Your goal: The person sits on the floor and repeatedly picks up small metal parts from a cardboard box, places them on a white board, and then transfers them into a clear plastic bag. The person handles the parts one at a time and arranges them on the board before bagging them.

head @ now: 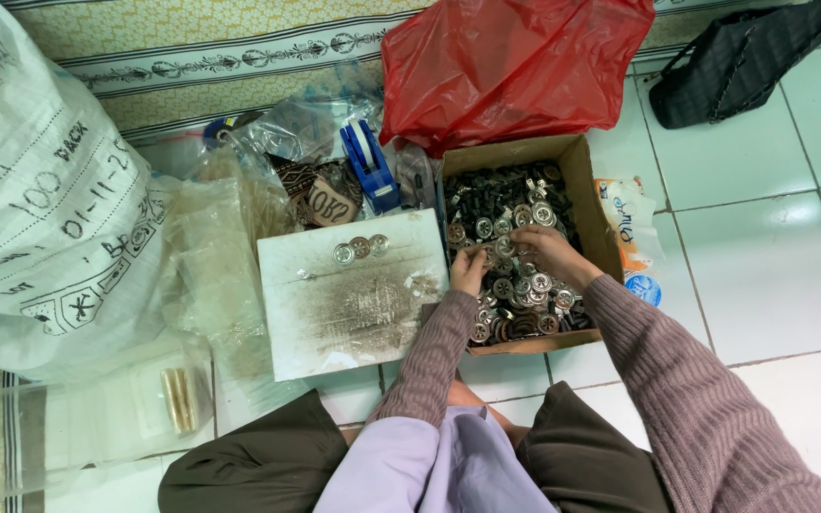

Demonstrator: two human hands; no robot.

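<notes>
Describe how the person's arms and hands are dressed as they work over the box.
Both arms wear long ribbed knit sleeves in a dusty mauve-brown, reaching to the wrists with snug cuffs. The left hand and right hand are bare: no gloves, and no rings, watch or bracelets can be made out. The right sleeve looks bulkier, being closer to the camera, than the left sleeve.
</notes>
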